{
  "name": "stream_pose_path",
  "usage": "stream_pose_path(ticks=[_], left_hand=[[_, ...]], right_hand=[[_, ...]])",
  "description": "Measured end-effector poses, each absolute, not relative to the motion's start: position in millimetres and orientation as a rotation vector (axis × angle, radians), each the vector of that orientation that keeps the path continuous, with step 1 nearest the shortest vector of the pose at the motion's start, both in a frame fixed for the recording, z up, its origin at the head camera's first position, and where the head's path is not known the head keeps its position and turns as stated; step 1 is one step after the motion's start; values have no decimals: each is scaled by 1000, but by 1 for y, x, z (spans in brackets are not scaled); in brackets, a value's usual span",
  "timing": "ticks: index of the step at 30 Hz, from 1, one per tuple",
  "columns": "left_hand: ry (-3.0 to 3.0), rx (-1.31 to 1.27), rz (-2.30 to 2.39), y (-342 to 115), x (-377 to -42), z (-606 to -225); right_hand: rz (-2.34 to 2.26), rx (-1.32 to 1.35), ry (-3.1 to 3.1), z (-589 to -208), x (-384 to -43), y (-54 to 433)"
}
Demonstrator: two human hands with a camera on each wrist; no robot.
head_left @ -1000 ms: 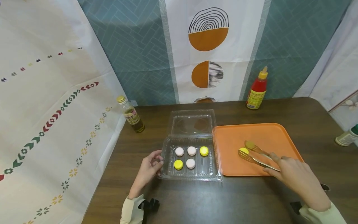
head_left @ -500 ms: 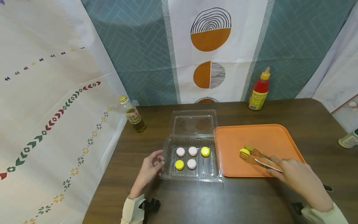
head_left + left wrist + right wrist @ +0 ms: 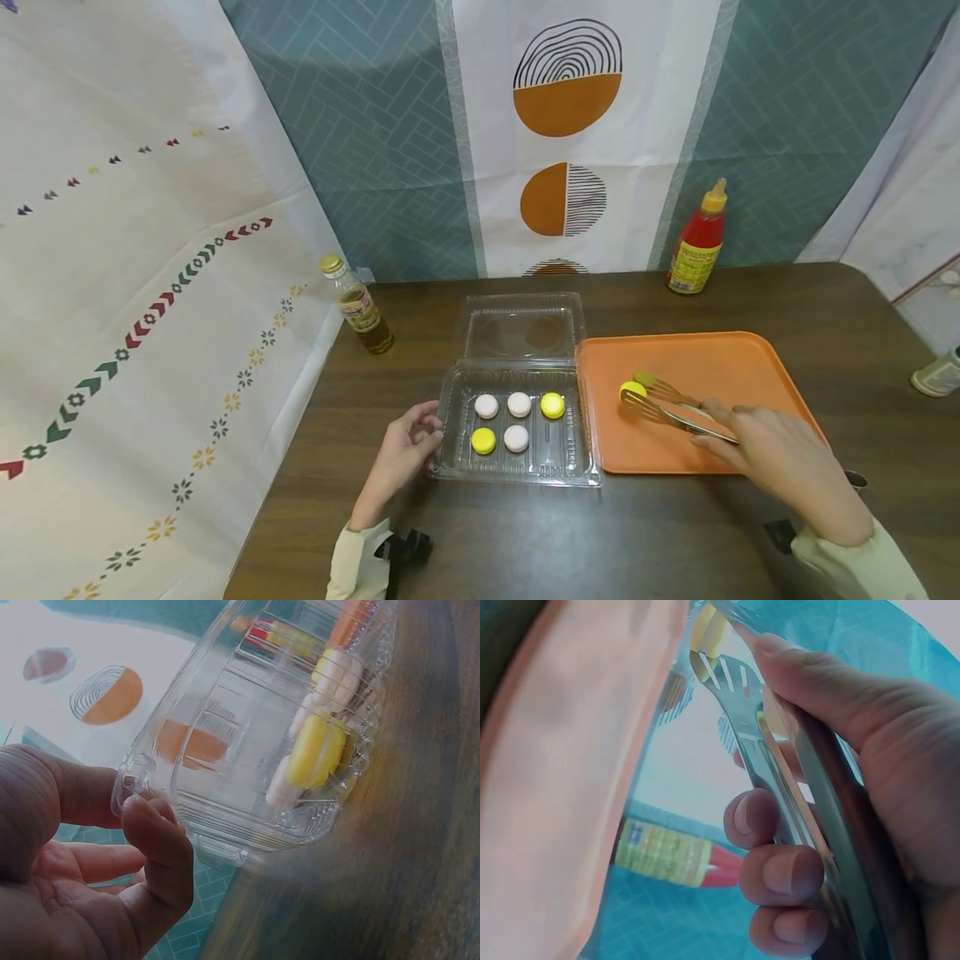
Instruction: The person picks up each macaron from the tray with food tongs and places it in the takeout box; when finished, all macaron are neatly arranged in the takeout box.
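Observation:
My right hand [image 3: 776, 454] holds metal serving tongs [image 3: 693, 424] over the orange tray [image 3: 708, 354]. Between the slotted tips sits a yellow macaron [image 3: 632, 389], also visible in the tongs in the right wrist view. Left of the tray stands a hinged clear plastic box [image 3: 517, 472] with its lid [image 3: 521, 310] folded back. Inside lie pink macarons [image 3: 487, 407] and two yellow macarons [image 3: 552, 406], in two rows. My left hand [image 3: 405, 446] pinches the box's left rim between thumb and finger, as the left wrist view shows.
A glass oil bottle [image 3: 360, 312] stands at the back left of the brown table [image 3: 540, 542]. Behind the tray is a red sauce bottle [image 3: 696, 246] with a yellow cap. Another small bottle [image 3: 937, 375] is at the right edge. Patterned cloth hangs behind.
My right hand has moved left and slightly away from me across the tray, with the tongs and the yellow macaron. The left hand keeps its grip on the box.

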State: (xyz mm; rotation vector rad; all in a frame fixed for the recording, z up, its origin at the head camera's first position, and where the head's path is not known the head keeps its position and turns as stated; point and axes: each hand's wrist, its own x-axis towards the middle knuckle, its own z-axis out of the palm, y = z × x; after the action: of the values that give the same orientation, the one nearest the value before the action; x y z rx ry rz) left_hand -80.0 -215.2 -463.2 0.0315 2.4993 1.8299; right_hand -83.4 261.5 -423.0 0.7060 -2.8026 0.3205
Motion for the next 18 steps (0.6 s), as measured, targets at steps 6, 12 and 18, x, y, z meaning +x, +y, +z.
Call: stream_pose_path(ticks=[6,12,18], left_hand=[[2491,25,1830,-213,-81,-465],[2493,48,1824,-215,-80,-466],[2496,64,1835,-217,-81,-465]], right_hand=[[288,748,-2737,-414,-88,254],[271,759,-2773,-405,-92,242],[271,793,-2810,-398,-94,226]])
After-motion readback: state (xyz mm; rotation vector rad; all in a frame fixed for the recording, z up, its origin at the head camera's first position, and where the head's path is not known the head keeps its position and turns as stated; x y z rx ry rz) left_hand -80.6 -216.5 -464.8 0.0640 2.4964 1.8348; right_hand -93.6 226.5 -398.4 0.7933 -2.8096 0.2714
